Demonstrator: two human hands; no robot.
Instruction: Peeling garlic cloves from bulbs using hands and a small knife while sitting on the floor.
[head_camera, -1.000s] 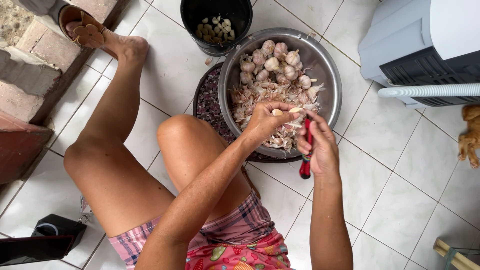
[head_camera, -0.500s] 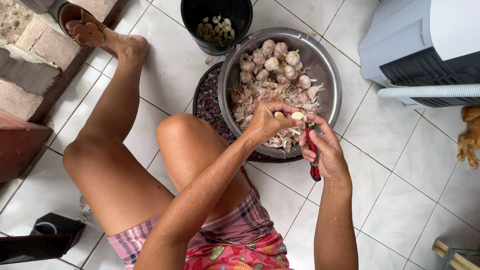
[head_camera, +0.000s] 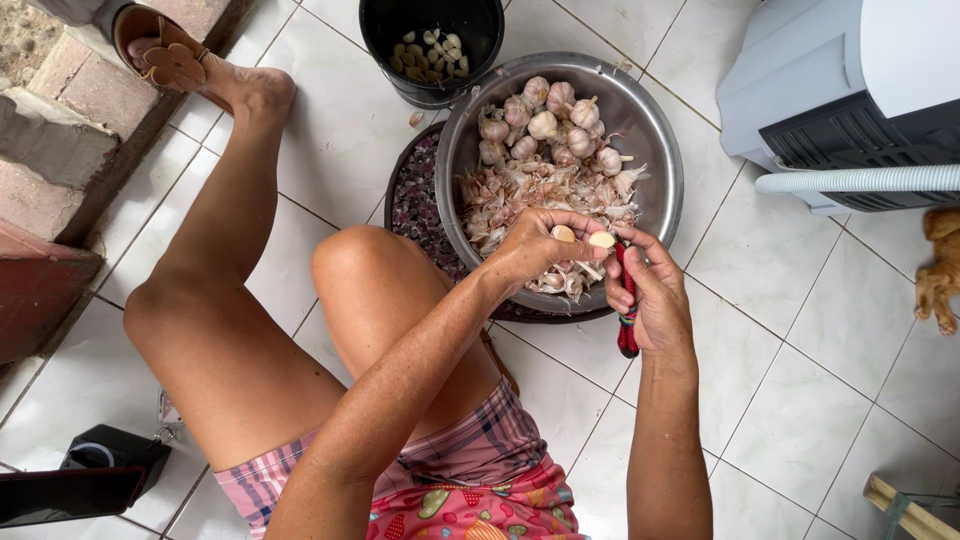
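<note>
My left hand pinches a pale garlic clove over the near rim of a round metal bowl. My right hand grips a red-handled knife and touches a second peeled clove with thumb and fingertip. The two hands meet above the bowl. Inside it lie whole garlic bulbs at the far side and a heap of papery garlic skins nearer me.
A black bucket with peeled cloves stands beyond the bowl. A dark round tray lies under the bowl. My bare legs stretch left over white floor tiles. A white appliance with a hose is right, brick steps left, an orange cat far right.
My right hand with the knife has moved up from beside the bowl to meet my left hand. The clove is now held between both hands.
</note>
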